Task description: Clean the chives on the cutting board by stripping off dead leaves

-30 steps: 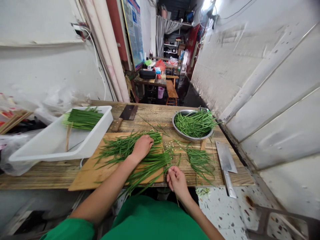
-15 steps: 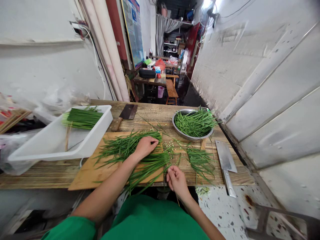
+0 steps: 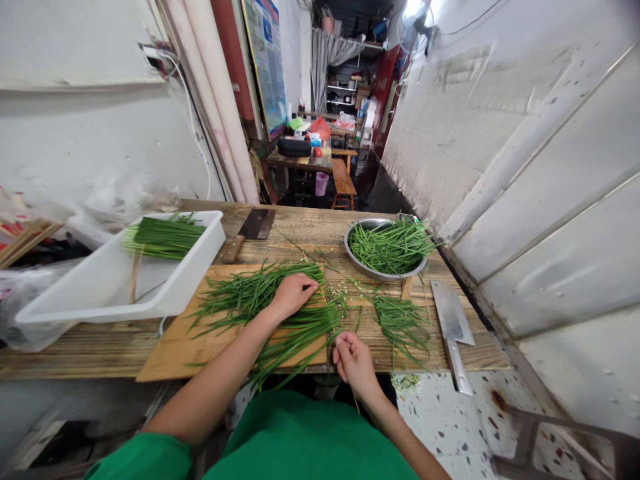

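Garlic chives (image 3: 240, 293) lie in a loose bundle on the wooden cutting board (image 3: 175, 340), their cut ends toward the right. My left hand (image 3: 293, 293) rests over this bundle, thumb and fingertips pinched together at the cut ends. A nearer bunch of chives (image 3: 300, 331) spreads over the board's front edge. Just right of it, my right hand (image 3: 354, 360) is closed, with a thin bamboo skewer (image 3: 357, 404) showing below the palm. A green strand touches its fingertips. What lies inside the curled fingers is hidden.
A white tray (image 3: 200, 280) with bundled chives stands left. Behind the board lies a dark-bladed knife (image 3: 257, 223). At the right are a metal bowl (image 3: 370, 269) of chives, a loose pile of chives (image 3: 400, 323) and a cleaver (image 3: 451, 313) whose handle overhangs the table edge.
Almost nothing differs. My left hand has shifted very slightly to the right over the chives; my right hand stays in place.
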Available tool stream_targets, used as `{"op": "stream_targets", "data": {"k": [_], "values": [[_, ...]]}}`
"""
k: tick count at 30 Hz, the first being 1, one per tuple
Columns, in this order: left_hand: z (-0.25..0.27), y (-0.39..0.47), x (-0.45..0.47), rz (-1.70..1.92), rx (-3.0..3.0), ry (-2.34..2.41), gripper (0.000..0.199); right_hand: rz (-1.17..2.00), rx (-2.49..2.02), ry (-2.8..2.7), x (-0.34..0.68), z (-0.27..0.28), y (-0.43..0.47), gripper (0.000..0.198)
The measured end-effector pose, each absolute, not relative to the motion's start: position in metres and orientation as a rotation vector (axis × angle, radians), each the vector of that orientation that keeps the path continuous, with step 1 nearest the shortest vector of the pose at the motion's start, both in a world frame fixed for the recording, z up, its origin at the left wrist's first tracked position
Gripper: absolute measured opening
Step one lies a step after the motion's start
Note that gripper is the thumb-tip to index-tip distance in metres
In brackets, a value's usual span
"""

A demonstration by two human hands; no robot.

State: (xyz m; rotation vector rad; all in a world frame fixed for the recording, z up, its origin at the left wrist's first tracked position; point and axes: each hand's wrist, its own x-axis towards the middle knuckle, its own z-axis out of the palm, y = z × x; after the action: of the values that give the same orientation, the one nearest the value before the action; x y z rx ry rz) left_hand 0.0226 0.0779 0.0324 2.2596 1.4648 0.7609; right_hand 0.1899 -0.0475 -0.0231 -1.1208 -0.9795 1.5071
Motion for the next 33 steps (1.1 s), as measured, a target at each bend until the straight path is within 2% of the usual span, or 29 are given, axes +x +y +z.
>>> {"op": "stream_targets", "data": {"k": [6,13,20,26,33], "values": [[0.034,0.071,0.023,0.745,2.301,1.374,0.019,1.498,-1.128,-0.987,0.190,-0.021,-0.048,0.036],[0.040,0.040,0.021,0.572,2.521,1.033,0.026,1.496,-1.115,-0.981,0.190,-0.021,-0.048,0.035],[0.040,0.068,0.001,0.627,2.558,1.485,0.022,1.486,-1.133,-0.975,0.189,-0.021,-0.048,0.035],[0.035,0.082,0.006,0.414,2.629,1.598,0.015,1.485,-1.145,-0.990,0.190,-0.021,-0.048,0.035],[0.033,0.081,0.007,0.632,2.469,1.516,0.015,1.489,-1.135,-0.989,0.189,-0.021,-0.048,0.035]]}}
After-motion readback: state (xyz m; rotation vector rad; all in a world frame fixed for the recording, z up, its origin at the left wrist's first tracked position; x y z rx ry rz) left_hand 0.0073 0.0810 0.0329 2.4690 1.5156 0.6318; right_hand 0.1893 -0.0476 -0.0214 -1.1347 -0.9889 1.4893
